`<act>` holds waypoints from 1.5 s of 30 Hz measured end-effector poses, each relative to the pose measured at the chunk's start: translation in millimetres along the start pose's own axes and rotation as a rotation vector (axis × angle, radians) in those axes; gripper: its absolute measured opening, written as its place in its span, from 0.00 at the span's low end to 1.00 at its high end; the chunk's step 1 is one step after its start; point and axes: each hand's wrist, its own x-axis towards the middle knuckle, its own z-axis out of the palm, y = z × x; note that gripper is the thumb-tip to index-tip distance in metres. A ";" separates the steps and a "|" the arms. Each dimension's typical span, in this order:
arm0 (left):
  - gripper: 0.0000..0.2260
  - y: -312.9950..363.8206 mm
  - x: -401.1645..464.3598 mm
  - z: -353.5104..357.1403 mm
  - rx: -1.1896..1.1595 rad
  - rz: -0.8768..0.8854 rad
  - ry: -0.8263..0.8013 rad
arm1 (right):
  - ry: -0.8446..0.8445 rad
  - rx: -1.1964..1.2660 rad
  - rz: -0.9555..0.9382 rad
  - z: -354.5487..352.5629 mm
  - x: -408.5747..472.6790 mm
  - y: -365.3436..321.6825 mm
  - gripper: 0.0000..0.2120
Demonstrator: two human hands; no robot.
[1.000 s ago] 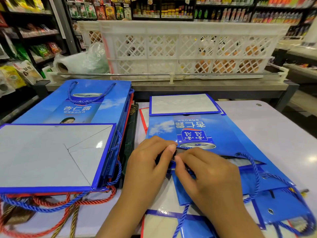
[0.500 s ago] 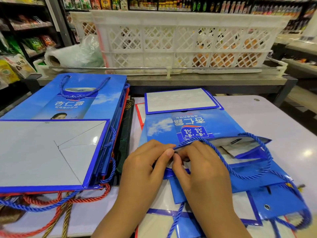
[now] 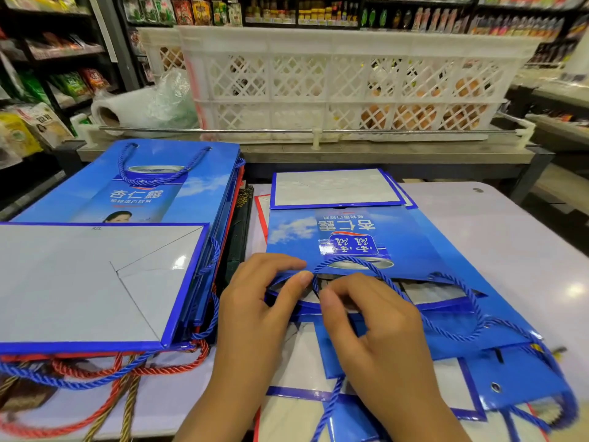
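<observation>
**Head view.** We look down on a table (image 3: 510, 244) in a shop aisle. A blue bag (image 3: 347, 240) lies flat near the middle of the table, on top of other loose bags (image 3: 510, 378), with its mouth turned toward the near edge and its folded base toward the far edge.

The left hand (image 3: 255, 314) pinches the near rim of the bag's mouth between thumb and forefinger. The right hand (image 3: 382, 339), its fingers curled, nips the cord handle (image 3: 460, 339) just beside the left fingertips. The rest of the cord loops loosely over the bag toward the right edge, and the mouth gapes slightly, showing the pale lining.

Along the left edge a stack of bags (image 3: 89, 282) lies squared up, its handles trailing over the near edge. We take this as the finished share of the work (how many bags it holds we cannot tell). Beyond the far edge stands a white crate (image 3: 318, 74).

We judge the work partly done. The bag in hand is not yet flattened with its cord laid in order, and several loose bags beneath it remain to be handled.
</observation>
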 end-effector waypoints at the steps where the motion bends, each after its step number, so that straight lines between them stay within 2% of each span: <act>1: 0.10 1.0 -0.5 -1.2 -0.015 -0.025 0.008 | 0.031 0.058 0.007 -5.6 2.1 -3.8 0.12; 3: 0.09 3.2 -1.0 -2.0 -0.038 -0.063 0.007 | 0.098 0.155 0.038 -20.5 10.0 -9.9 0.11; 5: 0.07 4.6 -1.0 -1.9 -0.039 -0.077 -0.002 | 0.107 0.136 0.056 -32.6 24.6 -10.9 0.09; 7: 0.08 5.0 -1.0 -1.9 -0.029 -0.064 -0.008 | -0.040 0.000 0.123 -34.5 42.3 -3.5 0.11; 9: 0.10 4.9 -1.0 -2.2 -0.024 -0.045 -0.007 | -0.300 -0.091 0.278 -28.7 54.6 8.3 0.13; 11: 0.10 4.1 -0.6 -2.5 -0.023 -0.029 -0.008 | -0.479 -0.048 0.376 -22.6 59.4 15.9 0.11; 13: 0.10 3.4 -0.4 -2.4 -0.019 -0.024 -0.013 | -0.531 0.017 0.380 -21.0 58.6 19.4 0.10; 19: 0.10 2.3 -0.3 -1.5 -0.021 -0.022 -0.014 | -0.349 0.069 0.431 -16.6 49.8 21.0 0.17; 26: 0.11 2.5 -1.1 -1.2 -0.010 -0.010 -0.014 | -0.249 0.104 0.472 -13.0 44.6 21.2 0.18; 34: 0.11 3.2 -1.3 -2.0 0.006 -0.004 -0.015 | -0.161 0.132 0.472 -11.9 42.7 21.3 0.18; 37: 0.10 6.4 -1.6 -3.1 -0.020 -0.013 -0.011 | -0.005 0.186 0.478 -29.0 45.4 19.4 0.13; 39: 0.08 8.7 -1.8 -3.5 -0.033 -0.015 -0.002 | 0.081 0.082 0.476 -45.8 45.3 25.6 0.10; 41: 0.05 10.3 -2.3 -3.9 -0.047 -0.016 0.013 | 0.118 -0.134 0.514 -62.9 42.1 41.1 0.08; 43: 0.05 11.7 -3.2 -4.7 -0.064 -0.025 0.021 | 0.099 -0.261 0.640 -77.6 37.2 54.6 0.11; 45: 0.06 12.7 -3.5 -5.0 -0.065 -0.043 0.039 | 0.015 -0.233 0.770 -87.0 33.4 58.1 0.12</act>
